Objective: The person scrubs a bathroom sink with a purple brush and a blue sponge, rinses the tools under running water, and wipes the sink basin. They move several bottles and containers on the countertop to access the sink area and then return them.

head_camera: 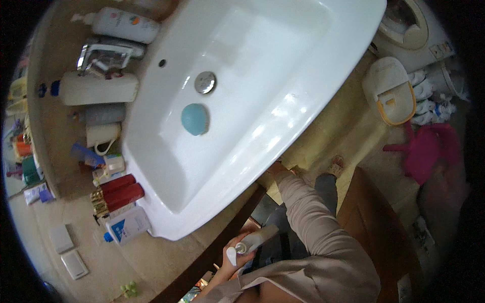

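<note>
My left hand (235, 253) is closed around a whitish pump bottle (257, 240) with a white pump head, below the front edge of the basin. My right hand (278, 167), at the end of a beige sleeve, reaches down beside the basin's front rim; its fingers are mostly hidden, and whether it holds anything cannot be told. In the white ceramic washbasin (242, 94) lies a light blue rounded object (195, 119), perhaps a scrubbing brush, close to the round metal drain plug (205, 82).
Bottles, a cream mug (103, 135), two red pump bottles (123, 193) and a white bottle with a blue cap (128, 226) line the counter behind the basin. An open wooden cabinet door (373, 223), a lidded white bin (392, 91), a pink plastic stool (428, 151) and a washing machine (413, 30) stand to the right.
</note>
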A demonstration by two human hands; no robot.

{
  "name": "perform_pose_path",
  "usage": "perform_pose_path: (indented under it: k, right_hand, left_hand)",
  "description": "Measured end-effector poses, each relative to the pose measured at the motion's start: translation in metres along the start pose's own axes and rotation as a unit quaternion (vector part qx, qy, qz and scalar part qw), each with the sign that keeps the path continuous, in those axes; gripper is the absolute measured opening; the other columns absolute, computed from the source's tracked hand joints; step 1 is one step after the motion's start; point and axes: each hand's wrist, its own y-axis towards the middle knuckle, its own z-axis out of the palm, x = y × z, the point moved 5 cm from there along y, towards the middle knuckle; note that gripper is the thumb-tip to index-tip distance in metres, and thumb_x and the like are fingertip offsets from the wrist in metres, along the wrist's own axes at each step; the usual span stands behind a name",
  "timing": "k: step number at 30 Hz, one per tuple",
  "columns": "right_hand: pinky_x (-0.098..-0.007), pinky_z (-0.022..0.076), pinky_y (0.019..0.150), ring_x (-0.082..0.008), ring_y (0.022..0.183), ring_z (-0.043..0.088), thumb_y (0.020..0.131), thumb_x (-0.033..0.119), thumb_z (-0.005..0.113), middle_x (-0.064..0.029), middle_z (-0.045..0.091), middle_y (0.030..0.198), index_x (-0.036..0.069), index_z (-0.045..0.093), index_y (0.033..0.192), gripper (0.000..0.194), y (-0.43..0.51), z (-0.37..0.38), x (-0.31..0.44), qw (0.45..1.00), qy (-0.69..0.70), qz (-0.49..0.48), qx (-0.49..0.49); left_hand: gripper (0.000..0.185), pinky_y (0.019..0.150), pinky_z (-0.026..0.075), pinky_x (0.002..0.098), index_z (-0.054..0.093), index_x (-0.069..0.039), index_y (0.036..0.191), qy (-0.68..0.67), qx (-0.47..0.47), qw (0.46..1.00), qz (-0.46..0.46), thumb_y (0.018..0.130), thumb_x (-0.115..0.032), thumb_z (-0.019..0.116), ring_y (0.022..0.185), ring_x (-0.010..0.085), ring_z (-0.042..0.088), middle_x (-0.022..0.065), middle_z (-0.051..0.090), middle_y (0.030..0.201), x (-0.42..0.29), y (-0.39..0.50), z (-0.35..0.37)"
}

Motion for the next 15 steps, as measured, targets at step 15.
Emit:
perform_pose_path:
  k: [15]
  right_hand:
    - [-0.0394,0.0469,0.081,-0.0369,0.093,0.058,0.086,0.025,0.057,-0.0205,0.059,0.105,-0.001,0.059,0.104,0.032,-0.169,-0.147,-0.213,0.95,0.142,-0.027,-0.278]
  left_hand:
    - [0.063,0.095,0.041,0.0359,0.036,-0.004,0.136,-0.202,0.048,0.969,-0.134,0.084,-0.022,0.067,0.115,0.0254,0.047,0.0121,0.046,0.131,0.119,0.139,0.061]
